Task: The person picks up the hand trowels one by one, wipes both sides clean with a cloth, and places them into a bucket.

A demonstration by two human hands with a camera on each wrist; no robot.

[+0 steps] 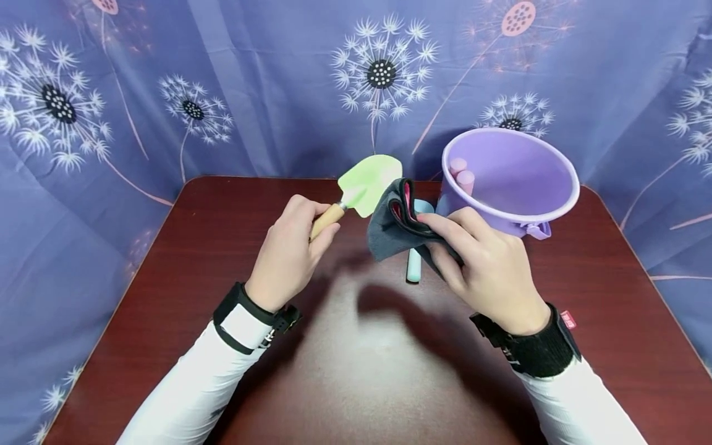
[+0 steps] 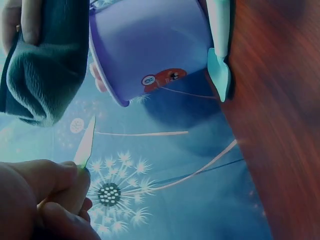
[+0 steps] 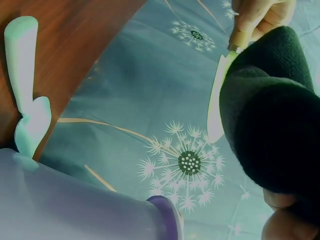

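My left hand [image 1: 289, 250] grips the wooden handle [image 1: 327, 221] of a small garden trowel with a pale green blade [image 1: 374, 179], its tip angled up and to the right. In my right hand [image 1: 489, 272] is a folded dark grey cloth [image 1: 389, 228] with black edging and a bit of red inside, pinched between thumb and fingers. The cloth hangs in the air at the right edge of the green blade, overlapping it in the head view. Behind and below the cloth, a light blue toy shovel [image 3: 22, 75] lies on the table, partly hidden in the head view.
A purple bucket [image 2: 150, 45] stands at the back right of the dark red wooden table [image 1: 183, 259], beside the blue shovel. Two pink rounded ends [image 1: 465, 180] show inside it. A blue curtain [image 1: 267, 74] with dandelion prints hangs behind and around the table.
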